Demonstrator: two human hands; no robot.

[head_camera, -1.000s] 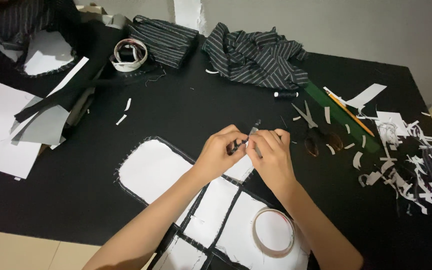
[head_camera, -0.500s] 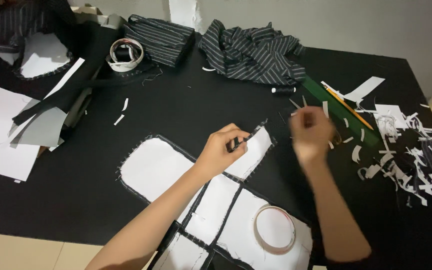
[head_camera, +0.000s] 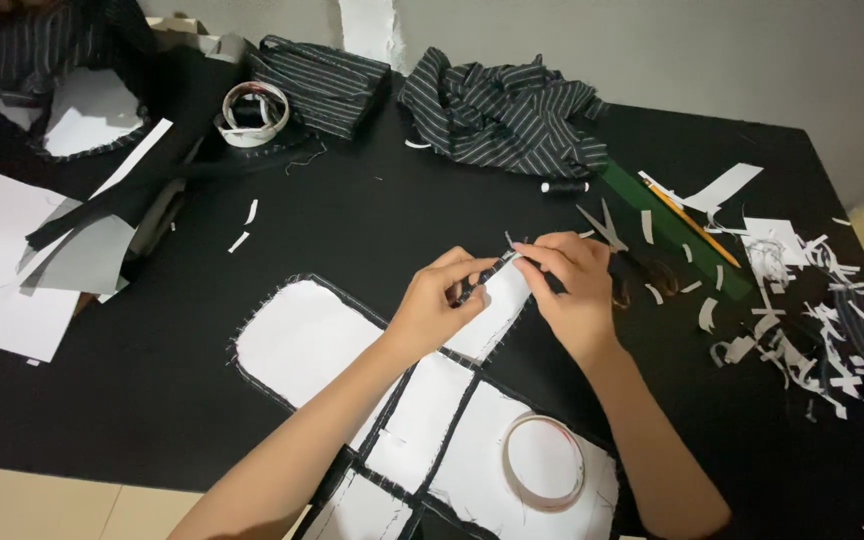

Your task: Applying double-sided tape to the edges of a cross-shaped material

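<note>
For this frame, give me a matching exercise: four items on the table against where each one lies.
Things:
1. tape ring
2. scissors
3. thread spool
4. striped cloth heap

Places:
A. at the far edge of the table, near the wall
B. on the white panel nearest the camera
C. just below the striped cloth heap, on bare black table
D. just beyond the right hand

Pairs: 1-B, 2-D, 3-C, 4-A
</note>
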